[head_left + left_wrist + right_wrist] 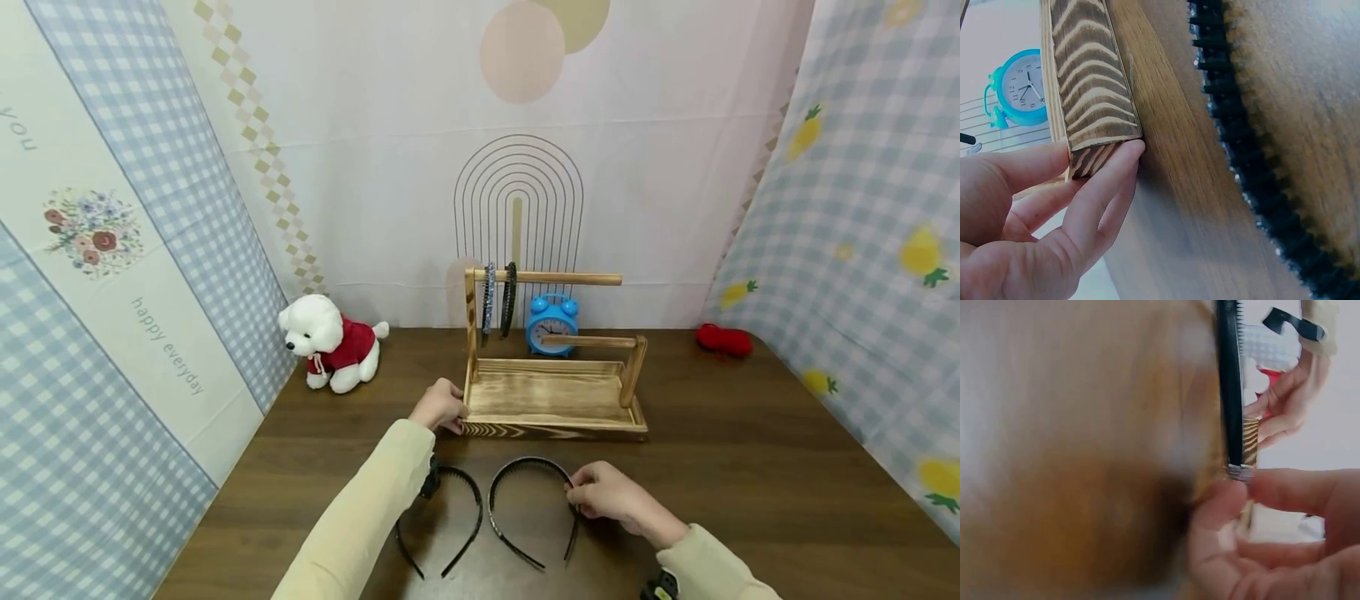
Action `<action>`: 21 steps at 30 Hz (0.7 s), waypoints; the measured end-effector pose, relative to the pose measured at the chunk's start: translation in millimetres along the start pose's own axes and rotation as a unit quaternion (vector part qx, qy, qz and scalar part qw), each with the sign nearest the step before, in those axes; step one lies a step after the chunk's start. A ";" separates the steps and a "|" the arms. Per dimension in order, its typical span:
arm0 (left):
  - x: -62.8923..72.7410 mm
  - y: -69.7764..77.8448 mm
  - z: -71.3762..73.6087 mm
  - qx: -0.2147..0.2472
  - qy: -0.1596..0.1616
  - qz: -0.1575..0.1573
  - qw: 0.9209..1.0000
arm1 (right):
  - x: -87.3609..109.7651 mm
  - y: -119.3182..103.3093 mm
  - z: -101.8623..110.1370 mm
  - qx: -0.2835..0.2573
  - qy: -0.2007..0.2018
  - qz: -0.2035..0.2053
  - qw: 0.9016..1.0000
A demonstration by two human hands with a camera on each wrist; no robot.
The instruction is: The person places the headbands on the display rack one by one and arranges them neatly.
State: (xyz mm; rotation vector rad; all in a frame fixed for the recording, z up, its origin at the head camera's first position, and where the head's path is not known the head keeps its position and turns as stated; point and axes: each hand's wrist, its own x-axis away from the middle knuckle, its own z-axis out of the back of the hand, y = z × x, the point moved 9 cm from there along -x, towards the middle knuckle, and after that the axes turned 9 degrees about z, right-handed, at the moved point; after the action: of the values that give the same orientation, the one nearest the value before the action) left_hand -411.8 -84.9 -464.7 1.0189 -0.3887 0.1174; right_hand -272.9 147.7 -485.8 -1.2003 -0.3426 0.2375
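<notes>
My left hand grips the front left corner of a wooden headband rack, thumb and fingers round its tray edge. Between the thumb and fingers of my right hand, the right side of a black headband is pinched; its open ends point toward me. A second black headband lies on the table, partly behind my left forearm, its inner teeth showing close up in the left wrist view. On the rack's upper rod hang a blue glittery headband and a dark headband.
A blue alarm clock stands behind the rack, partly covered by its lower rod. At the back left sits a white toy dog in a red top. A small red object lies at the back right, near the patterned curtain.
</notes>
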 end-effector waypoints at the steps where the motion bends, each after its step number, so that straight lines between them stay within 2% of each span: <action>1: 0.3 0.6 -0.2 0.001 -0.001 0.000 1.000 | -0.4 3.2 -0.2 -0.034 -0.010 -0.006 0.999; 5: 2.0 1.6 -0.1 0.010 0.000 0.003 1.000 | 0.6 12.1 -1.5 -0.126 -0.031 -0.027 0.991; 10: 2.2 -0.6 2.0 0.009 0.011 0.006 1.000 | 2.1 11.6 -7.5 -0.185 -0.049 0.000 0.982; 14: 2.0 0.3 2.8 0.000 0.015 0.003 1.000 | 2.2 6.6 -7.8 -0.201 -0.053 0.028 0.978; 21: 4.4 3.5 1.9 -0.019 0.017 -0.004 1.000 | 1.6 2.0 -0.2 -0.193 -0.032 0.052 0.979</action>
State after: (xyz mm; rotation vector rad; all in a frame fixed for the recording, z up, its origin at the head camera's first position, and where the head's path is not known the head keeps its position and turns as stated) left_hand -409.2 -85.0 -459.3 0.9794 -0.3558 0.1198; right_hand -271.3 148.8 -487.5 -1.5989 -0.3944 0.3107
